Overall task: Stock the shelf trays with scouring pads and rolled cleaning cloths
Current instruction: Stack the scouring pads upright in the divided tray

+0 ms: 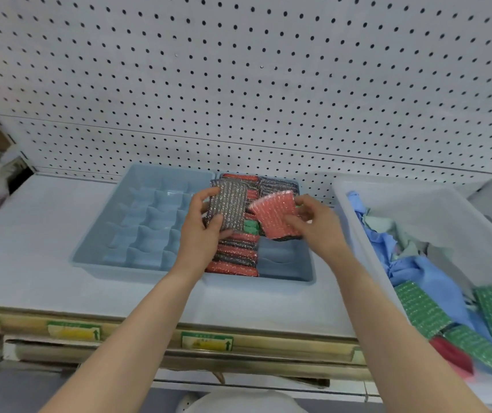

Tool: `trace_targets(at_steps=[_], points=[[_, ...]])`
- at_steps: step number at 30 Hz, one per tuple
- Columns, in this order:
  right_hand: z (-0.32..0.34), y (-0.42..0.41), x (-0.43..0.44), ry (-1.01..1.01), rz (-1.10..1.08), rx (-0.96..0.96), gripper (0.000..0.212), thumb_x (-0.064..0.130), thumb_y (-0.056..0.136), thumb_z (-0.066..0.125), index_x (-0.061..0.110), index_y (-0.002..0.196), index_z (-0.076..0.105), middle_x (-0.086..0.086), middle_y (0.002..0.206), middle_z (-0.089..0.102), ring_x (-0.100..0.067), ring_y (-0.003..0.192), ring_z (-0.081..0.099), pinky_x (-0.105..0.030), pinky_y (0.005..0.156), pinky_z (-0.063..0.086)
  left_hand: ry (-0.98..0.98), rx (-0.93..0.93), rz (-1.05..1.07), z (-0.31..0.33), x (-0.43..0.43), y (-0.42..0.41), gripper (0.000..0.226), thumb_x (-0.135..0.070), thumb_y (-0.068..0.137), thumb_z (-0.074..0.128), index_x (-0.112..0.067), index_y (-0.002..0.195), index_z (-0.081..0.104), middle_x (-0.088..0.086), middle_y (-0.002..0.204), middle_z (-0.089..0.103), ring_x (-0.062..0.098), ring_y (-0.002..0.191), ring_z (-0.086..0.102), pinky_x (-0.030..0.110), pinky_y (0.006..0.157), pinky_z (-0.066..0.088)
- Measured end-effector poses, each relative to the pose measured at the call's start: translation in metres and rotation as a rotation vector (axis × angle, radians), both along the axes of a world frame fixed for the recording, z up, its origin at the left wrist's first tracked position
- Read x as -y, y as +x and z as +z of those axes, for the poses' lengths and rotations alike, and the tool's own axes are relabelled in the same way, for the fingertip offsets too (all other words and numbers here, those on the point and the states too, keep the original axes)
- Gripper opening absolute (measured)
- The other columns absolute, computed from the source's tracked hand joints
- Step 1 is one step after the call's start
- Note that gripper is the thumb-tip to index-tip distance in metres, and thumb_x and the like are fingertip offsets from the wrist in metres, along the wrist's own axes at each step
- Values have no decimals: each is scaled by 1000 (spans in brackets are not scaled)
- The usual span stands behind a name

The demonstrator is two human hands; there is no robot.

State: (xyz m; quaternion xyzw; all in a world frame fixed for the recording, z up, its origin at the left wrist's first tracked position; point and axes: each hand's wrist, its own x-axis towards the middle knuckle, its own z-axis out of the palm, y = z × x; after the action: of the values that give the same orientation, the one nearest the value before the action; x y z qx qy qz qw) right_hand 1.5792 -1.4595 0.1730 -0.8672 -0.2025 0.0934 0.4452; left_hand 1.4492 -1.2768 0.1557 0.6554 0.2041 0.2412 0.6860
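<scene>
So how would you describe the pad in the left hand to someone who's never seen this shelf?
Start at the white pegboard wall, then drop to the blue tray holding rows of scouring pads. Above it the left hand grips the silver-grey pad, sparkly and dark, unlike the red pad in the right hand.

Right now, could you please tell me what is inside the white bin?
Crumpled blue cloths, a pale green cloth, green scouring pads and one red pad lie in the white bin. Anything beneath the cloths is covered.
</scene>
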Motion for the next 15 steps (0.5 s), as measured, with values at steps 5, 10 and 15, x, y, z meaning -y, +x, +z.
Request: trace_targets(at_steps=[5,10,15], points=[[-5,-2,8,-508,141,377,34,18,87,68,27,120,67,-4,114,69,-25,108,59,-37,89,50,5,-7,34,1,0,-3,42,-1,99,47,-36,122,48,7,129,53,13,100,65,27,73,59],[-36,-15,-16,-789,217,588,40,3,81,68,20,117,66,-2,112,62,-24,114,50,-33,76,48,63,-12,29,1,7,-6,42,-4,99,48,-36,126,45,6,125,56,6,92,67,26,70,59],[-40,-15,-15,-634,133,584,35,17,84,73,21,118,65,0,112,64,-22,111,53,-34,81,50,96,-24,6,0,3,-11,45,-3,99,49,-36,129,43,5,121,58,6,85,67,24,64,58]])
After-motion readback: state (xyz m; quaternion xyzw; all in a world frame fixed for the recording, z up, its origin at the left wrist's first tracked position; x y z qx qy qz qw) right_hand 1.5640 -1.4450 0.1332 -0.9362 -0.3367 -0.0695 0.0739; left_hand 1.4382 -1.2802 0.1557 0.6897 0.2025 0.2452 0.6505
